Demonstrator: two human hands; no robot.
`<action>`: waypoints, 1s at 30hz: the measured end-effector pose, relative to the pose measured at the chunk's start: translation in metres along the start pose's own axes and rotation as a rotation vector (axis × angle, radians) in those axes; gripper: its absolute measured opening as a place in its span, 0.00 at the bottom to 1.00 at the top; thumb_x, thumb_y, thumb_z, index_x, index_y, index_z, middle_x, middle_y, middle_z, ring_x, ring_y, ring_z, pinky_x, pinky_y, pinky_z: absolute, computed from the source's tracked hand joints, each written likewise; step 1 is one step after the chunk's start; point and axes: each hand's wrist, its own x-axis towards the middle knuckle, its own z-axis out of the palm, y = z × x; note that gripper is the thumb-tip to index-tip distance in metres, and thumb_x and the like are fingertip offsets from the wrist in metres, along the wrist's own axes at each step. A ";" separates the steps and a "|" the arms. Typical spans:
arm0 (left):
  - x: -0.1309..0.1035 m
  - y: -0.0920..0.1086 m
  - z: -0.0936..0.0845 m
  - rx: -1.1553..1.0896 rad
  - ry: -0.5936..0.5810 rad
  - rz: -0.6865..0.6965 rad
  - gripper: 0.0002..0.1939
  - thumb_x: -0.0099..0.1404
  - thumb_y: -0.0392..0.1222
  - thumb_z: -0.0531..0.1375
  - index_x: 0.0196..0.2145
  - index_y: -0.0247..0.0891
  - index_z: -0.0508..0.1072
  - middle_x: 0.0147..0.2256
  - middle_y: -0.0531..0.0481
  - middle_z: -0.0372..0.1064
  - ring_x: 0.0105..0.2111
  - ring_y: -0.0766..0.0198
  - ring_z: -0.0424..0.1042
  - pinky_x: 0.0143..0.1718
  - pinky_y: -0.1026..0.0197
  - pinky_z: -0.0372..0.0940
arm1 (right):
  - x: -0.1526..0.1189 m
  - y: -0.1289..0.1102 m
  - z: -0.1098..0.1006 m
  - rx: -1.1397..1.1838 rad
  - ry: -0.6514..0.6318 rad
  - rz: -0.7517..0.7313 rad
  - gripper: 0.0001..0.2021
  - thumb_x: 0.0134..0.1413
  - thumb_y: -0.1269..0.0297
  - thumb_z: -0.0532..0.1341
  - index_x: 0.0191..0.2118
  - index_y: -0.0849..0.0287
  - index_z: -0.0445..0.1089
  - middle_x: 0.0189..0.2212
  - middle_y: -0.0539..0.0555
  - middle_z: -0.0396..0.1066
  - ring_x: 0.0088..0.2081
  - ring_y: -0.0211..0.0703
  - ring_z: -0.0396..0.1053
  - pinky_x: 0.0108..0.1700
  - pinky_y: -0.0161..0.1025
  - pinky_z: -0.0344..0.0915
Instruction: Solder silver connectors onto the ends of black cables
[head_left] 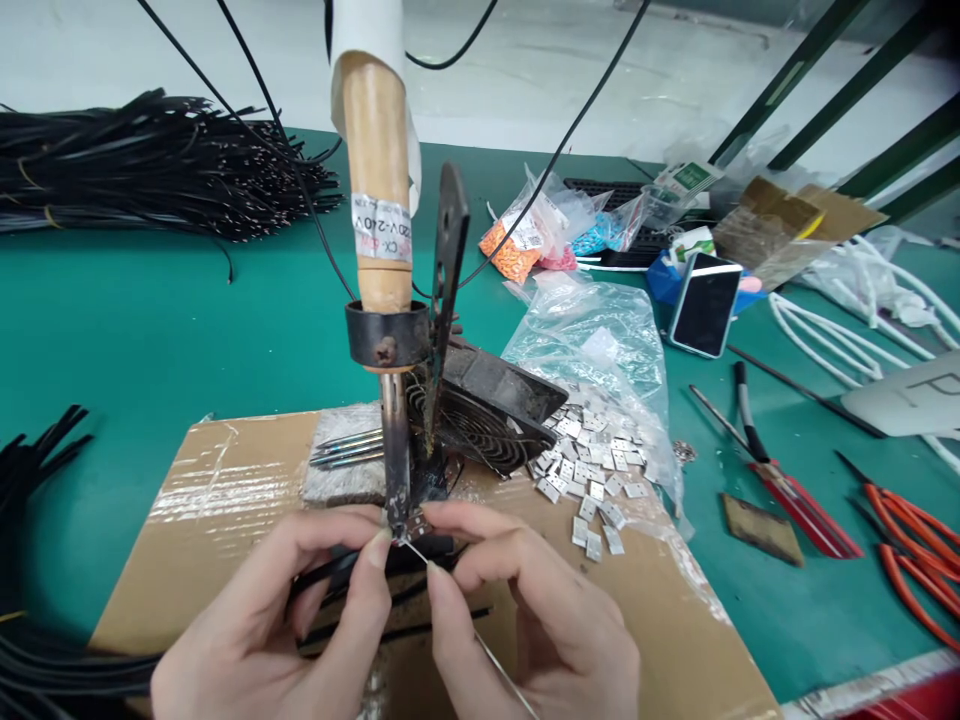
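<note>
A soldering iron (379, 170) with a wooden handle is clamped upright in a metal stand (448, 250), its tip pointing down. Just under the tip, my left hand (300, 610) pinches the end of a black cable (321, 574); a small metal part seems to be there too, mostly hidden by the fingertips. My right hand (532, 610) grips a thin strand of solder wire (504, 672) between thumb and fingers. The strand's end meets the iron's tip beside my left fingertips. Both hands are over a cardboard sheet (225, 480).
Small metal plates (592, 460) spill from a clear bag (600, 330). A black fan (495, 400) stands behind the iron. Black cable bundles (150, 165) lie at left. To the right are a phone (705, 305), a red-handled tool (806, 510) and orange-handled scissors (911, 545).
</note>
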 end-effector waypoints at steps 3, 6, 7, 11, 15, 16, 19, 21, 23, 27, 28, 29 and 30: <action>0.001 0.000 -0.002 -0.011 -0.010 0.013 0.02 0.64 0.42 0.68 0.35 0.46 0.78 0.34 0.58 0.79 0.33 0.69 0.79 0.34 0.77 0.73 | 0.002 -0.002 0.001 -0.002 0.003 -0.013 0.10 0.54 0.77 0.65 0.27 0.54 0.71 0.39 0.49 0.84 0.37 0.40 0.83 0.42 0.33 0.78; 0.002 0.002 -0.001 0.011 0.004 0.005 0.05 0.64 0.46 0.68 0.34 0.44 0.78 0.33 0.55 0.80 0.33 0.65 0.80 0.32 0.73 0.75 | 0.003 -0.001 0.000 0.000 -0.002 -0.025 0.10 0.53 0.77 0.65 0.27 0.54 0.71 0.38 0.50 0.85 0.36 0.40 0.83 0.41 0.33 0.79; 0.003 0.004 0.000 0.024 0.015 -0.007 0.08 0.64 0.49 0.68 0.34 0.43 0.78 0.33 0.54 0.80 0.33 0.63 0.81 0.32 0.71 0.76 | 0.003 -0.001 -0.001 -0.006 -0.003 -0.028 0.10 0.53 0.77 0.66 0.27 0.54 0.71 0.38 0.49 0.85 0.36 0.40 0.83 0.41 0.33 0.79; 0.008 0.017 0.009 0.056 0.050 -0.009 0.16 0.62 0.58 0.68 0.32 0.42 0.78 0.29 0.52 0.80 0.32 0.58 0.82 0.32 0.66 0.78 | 0.002 0.003 -0.004 -0.045 -0.063 -0.066 0.11 0.52 0.79 0.66 0.29 0.54 0.72 0.40 0.49 0.84 0.36 0.39 0.84 0.40 0.30 0.79; 0.008 0.023 0.012 0.064 0.045 0.011 0.17 0.62 0.59 0.68 0.32 0.42 0.78 0.28 0.51 0.80 0.32 0.58 0.83 0.32 0.65 0.78 | -0.001 0.004 -0.002 -0.017 -0.017 -0.047 0.10 0.54 0.78 0.66 0.29 0.54 0.72 0.40 0.47 0.84 0.37 0.37 0.83 0.40 0.28 0.77; 0.007 0.022 0.011 0.064 0.043 0.010 0.16 0.62 0.58 0.68 0.32 0.42 0.78 0.29 0.51 0.80 0.32 0.58 0.82 0.32 0.66 0.78 | -0.002 0.004 -0.001 -0.009 0.003 -0.039 0.10 0.55 0.78 0.66 0.29 0.54 0.72 0.40 0.46 0.84 0.38 0.36 0.83 0.40 0.27 0.77; 0.002 0.013 0.005 0.053 0.034 0.001 0.12 0.63 0.53 0.68 0.32 0.42 0.78 0.30 0.51 0.80 0.32 0.60 0.82 0.31 0.68 0.77 | -0.003 0.004 0.001 -0.007 0.001 -0.042 0.10 0.55 0.77 0.67 0.29 0.54 0.73 0.39 0.44 0.84 0.37 0.34 0.82 0.42 0.26 0.76; -0.001 0.006 0.000 0.033 0.018 0.012 0.07 0.64 0.47 0.67 0.32 0.43 0.78 0.32 0.53 0.80 0.33 0.64 0.81 0.32 0.72 0.76 | -0.002 0.005 0.000 -0.012 -0.009 -0.050 0.10 0.55 0.77 0.67 0.30 0.53 0.73 0.39 0.44 0.84 0.38 0.33 0.82 0.44 0.27 0.76; -0.001 0.002 -0.002 0.013 -0.005 0.034 0.02 0.65 0.42 0.67 0.34 0.45 0.77 0.34 0.56 0.79 0.33 0.68 0.80 0.34 0.77 0.74 | -0.001 0.005 -0.002 -0.029 -0.026 -0.069 0.10 0.56 0.78 0.67 0.31 0.54 0.74 0.40 0.45 0.84 0.38 0.33 0.83 0.45 0.27 0.76; -0.001 0.000 -0.003 0.022 -0.026 0.055 0.02 0.65 0.41 0.67 0.34 0.46 0.77 0.34 0.58 0.78 0.32 0.70 0.78 0.35 0.79 0.72 | 0.001 0.006 -0.006 -0.095 -0.067 -0.121 0.11 0.55 0.79 0.67 0.32 0.54 0.74 0.40 0.46 0.84 0.38 0.34 0.83 0.44 0.26 0.77; 0.000 0.001 -0.003 0.026 -0.029 0.052 0.02 0.65 0.41 0.67 0.34 0.46 0.77 0.33 0.57 0.78 0.32 0.69 0.79 0.34 0.78 0.73 | 0.001 0.007 -0.006 -0.105 -0.070 -0.131 0.11 0.55 0.79 0.67 0.32 0.54 0.74 0.40 0.46 0.84 0.37 0.34 0.83 0.44 0.26 0.77; -0.001 0.001 -0.003 0.027 -0.031 0.050 0.02 0.65 0.41 0.67 0.34 0.45 0.77 0.33 0.56 0.78 0.33 0.68 0.79 0.34 0.77 0.73 | 0.001 0.007 -0.006 -0.107 -0.064 -0.140 0.10 0.55 0.79 0.67 0.32 0.54 0.74 0.39 0.46 0.84 0.37 0.34 0.83 0.44 0.26 0.77; -0.001 0.001 -0.003 0.026 -0.032 0.047 0.02 0.65 0.42 0.67 0.34 0.45 0.77 0.33 0.55 0.78 0.34 0.66 0.79 0.33 0.76 0.74 | 0.001 0.007 -0.006 -0.105 -0.051 -0.151 0.10 0.56 0.79 0.67 0.32 0.54 0.74 0.39 0.46 0.84 0.38 0.33 0.82 0.44 0.26 0.77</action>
